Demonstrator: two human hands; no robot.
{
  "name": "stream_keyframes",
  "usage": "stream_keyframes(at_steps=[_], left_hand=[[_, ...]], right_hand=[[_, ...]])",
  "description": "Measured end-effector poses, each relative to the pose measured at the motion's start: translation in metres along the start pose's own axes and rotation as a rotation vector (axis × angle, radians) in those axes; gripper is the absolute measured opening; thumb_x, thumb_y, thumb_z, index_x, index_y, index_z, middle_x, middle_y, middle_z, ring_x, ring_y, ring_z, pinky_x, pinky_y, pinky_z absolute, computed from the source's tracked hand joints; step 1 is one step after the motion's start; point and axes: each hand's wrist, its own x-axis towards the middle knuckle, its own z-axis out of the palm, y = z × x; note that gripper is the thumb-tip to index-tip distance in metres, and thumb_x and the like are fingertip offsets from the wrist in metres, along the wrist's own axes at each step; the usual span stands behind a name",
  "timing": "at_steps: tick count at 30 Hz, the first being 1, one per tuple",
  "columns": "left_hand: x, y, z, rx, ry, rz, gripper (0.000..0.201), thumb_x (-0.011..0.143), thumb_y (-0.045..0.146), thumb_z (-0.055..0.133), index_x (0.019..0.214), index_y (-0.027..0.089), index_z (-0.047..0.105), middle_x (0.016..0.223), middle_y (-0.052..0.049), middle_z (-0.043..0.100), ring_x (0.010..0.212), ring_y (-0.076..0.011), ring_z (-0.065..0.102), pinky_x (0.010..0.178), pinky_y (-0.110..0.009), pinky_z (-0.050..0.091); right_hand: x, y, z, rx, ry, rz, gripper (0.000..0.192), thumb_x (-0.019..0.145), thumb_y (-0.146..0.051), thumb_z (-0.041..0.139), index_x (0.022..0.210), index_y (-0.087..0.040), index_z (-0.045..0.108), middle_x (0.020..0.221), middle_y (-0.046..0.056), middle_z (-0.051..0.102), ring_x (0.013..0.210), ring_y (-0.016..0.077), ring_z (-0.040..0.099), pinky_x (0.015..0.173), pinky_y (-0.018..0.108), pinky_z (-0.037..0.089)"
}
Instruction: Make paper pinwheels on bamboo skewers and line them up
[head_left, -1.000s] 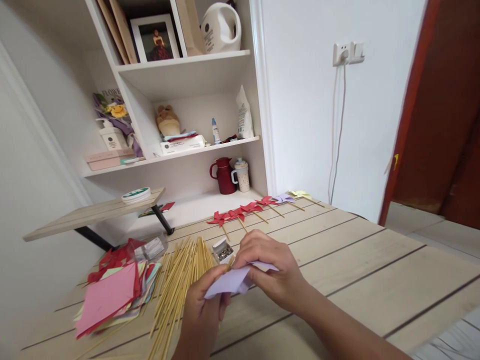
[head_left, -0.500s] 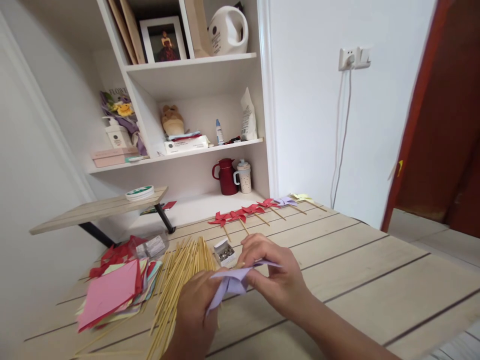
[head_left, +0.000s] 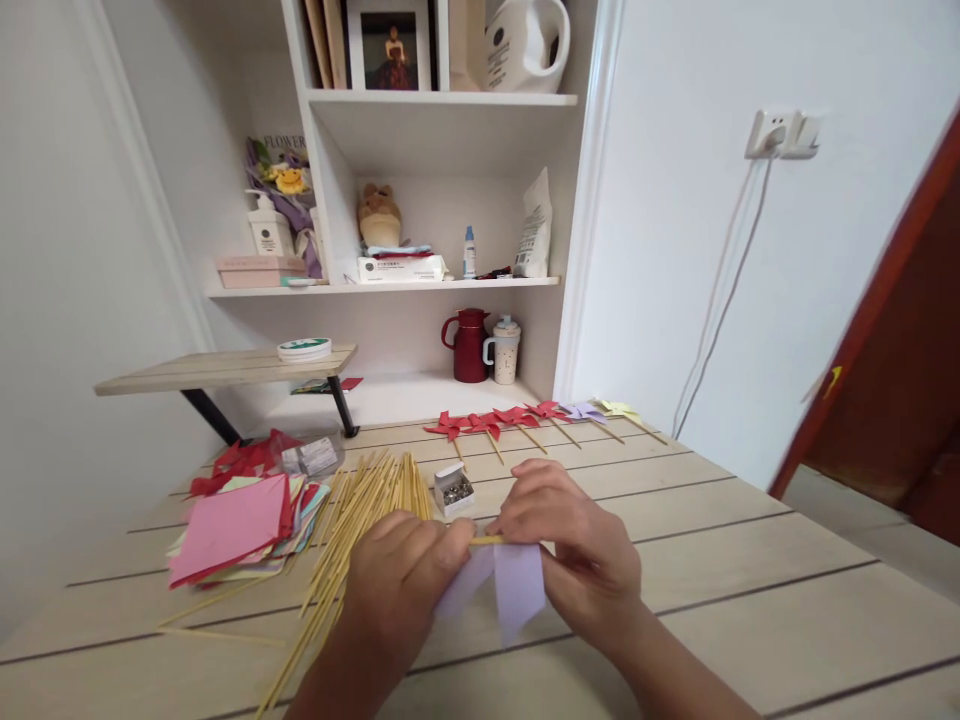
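Note:
A lavender paper pinwheel [head_left: 519,590] hangs between my two hands, its folded blades pointing down. Along its top edge runs a thin wooden stick [head_left: 486,540], of which only a short piece shows. My left hand [head_left: 405,575] is closed around the stick, its thumb near the paper's left side. With fingertips at the stick's other side, my right hand [head_left: 581,550] pinches the pinwheel from the right. The point where stick and paper meet is partly hidden by my fingers. Just beyond my hands stands an open small box [head_left: 454,492] of metal pins.
Loose wooden sticks [head_left: 367,510] lie left of my hands, beside a stack of coloured paper [head_left: 232,530]. Several finished pinwheels [head_left: 514,417] line the table's back edge. A small raised shelf [head_left: 187,370] stands at the back left, before a white shelving unit [head_left: 442,98].
My hands have turned the pinwheel so its blades hang down, and the stick now shows across its top. The camera view has shifted left.

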Motion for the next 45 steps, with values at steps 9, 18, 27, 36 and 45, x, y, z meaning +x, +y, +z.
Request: stream_keyframes(at_steps=[9, 18, 27, 36, 45], left_hand=[[-0.003, -0.004, 0.015, 0.013, 0.104, 0.003, 0.023, 0.099, 0.015, 0.042, 0.109, 0.017, 0.064, 0.076, -0.003, 0.073, 0.062, -0.0152, 0.065, 0.061, -0.027, 0.046], [-0.009, -0.012, 0.031, -0.053, -0.043, -0.243, 0.029, 0.098, 0.028, 0.052, 0.125, 0.025, 0.062, 0.108, -0.005, 0.075, 0.098, -0.0217, 0.068, 0.088, -0.039, 0.05], [-0.006, -0.01, 0.013, 0.087, 0.215, -0.045, 0.024, 0.1, 0.021, 0.047, 0.115, 0.018, 0.066, 0.093, -0.005, 0.074, 0.089, -0.0193, 0.065, 0.097, -0.04, 0.04], [-0.007, -0.005, 0.01, 0.143, 0.229, -0.033, 0.023, 0.099, 0.009, 0.045, 0.104, 0.016, 0.067, 0.08, -0.001, 0.074, 0.074, -0.0141, 0.063, 0.09, -0.036, 0.04], [-0.001, -0.01, 0.01, 0.147, 0.206, -0.055, 0.024, 0.101, 0.023, 0.047, 0.108, 0.017, 0.07, 0.083, -0.003, 0.073, 0.078, -0.0172, 0.064, 0.091, -0.039, 0.039]], right_hand=[[-0.012, 0.008, 0.005, 0.01, 0.056, 0.311, 0.013, 0.086, -0.012, 0.065, 0.091, -0.025, 0.066, 0.082, 0.002, 0.064, 0.08, 0.0192, 0.059, 0.075, 0.036, 0.048], [-0.011, 0.02, 0.0, 0.033, 0.067, 0.446, 0.012, 0.086, -0.013, 0.066, 0.089, -0.025, 0.065, 0.083, 0.001, 0.065, 0.078, 0.0176, 0.059, 0.069, 0.031, 0.047], [-0.01, 0.017, 0.0, 0.053, 0.121, 0.118, 0.026, 0.088, -0.006, 0.061, 0.101, -0.028, 0.067, 0.083, 0.004, 0.071, 0.083, 0.0217, 0.06, 0.08, 0.042, 0.05], [-0.009, 0.016, -0.002, 0.043, 0.111, 0.094, 0.027, 0.087, -0.006, 0.062, 0.103, -0.027, 0.069, 0.083, 0.005, 0.072, 0.082, 0.022, 0.061, 0.078, 0.043, 0.051], [-0.007, 0.015, -0.004, 0.036, 0.132, 0.059, 0.032, 0.086, -0.002, 0.062, 0.104, -0.027, 0.07, 0.083, 0.005, 0.073, 0.081, 0.0217, 0.061, 0.076, 0.043, 0.051]])
